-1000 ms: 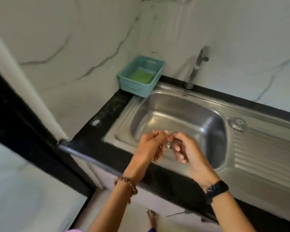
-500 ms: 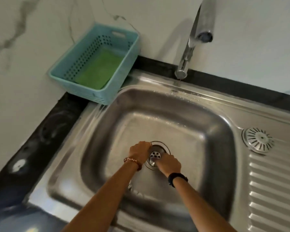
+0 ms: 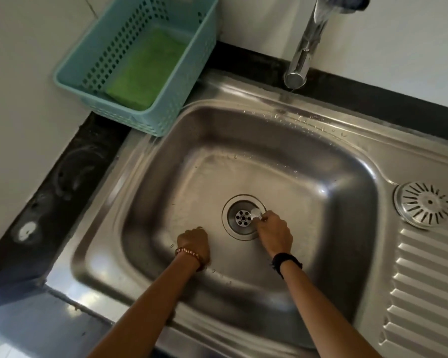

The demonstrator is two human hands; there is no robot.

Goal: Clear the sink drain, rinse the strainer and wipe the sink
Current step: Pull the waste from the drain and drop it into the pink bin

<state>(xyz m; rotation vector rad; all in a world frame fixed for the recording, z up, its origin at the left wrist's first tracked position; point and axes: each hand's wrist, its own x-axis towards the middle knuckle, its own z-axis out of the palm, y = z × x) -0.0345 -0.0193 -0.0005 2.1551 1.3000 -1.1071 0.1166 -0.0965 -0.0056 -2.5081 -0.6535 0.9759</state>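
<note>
The steel sink (image 3: 145, 228) has a round drain (image 3: 243, 217) with a perforated centre in its floor. My right hand (image 3: 274, 232) pinches a small shiny metal cap (image 3: 256, 213) at the drain's right edge. To the left of the drain my left hand (image 3: 193, 241) rests on the sink floor with its fingers curled under, and nothing shows in it. A round slotted strainer (image 3: 422, 204) lies on the drainboard, to the right of the basin.
A teal perforated basket (image 3: 192, 81) holding a green sponge (image 3: 145, 71) stands at the sink's back left corner. The faucet (image 3: 304, 47) reaches over the back rim. The ribbed drainboard (image 3: 429, 280) runs to the right. Black counter (image 3: 70, 177) borders the left.
The view has closed in on the basin. My left hand has moved away from the drain to the left. My right hand stays at the drain, now with the metal cap showing.
</note>
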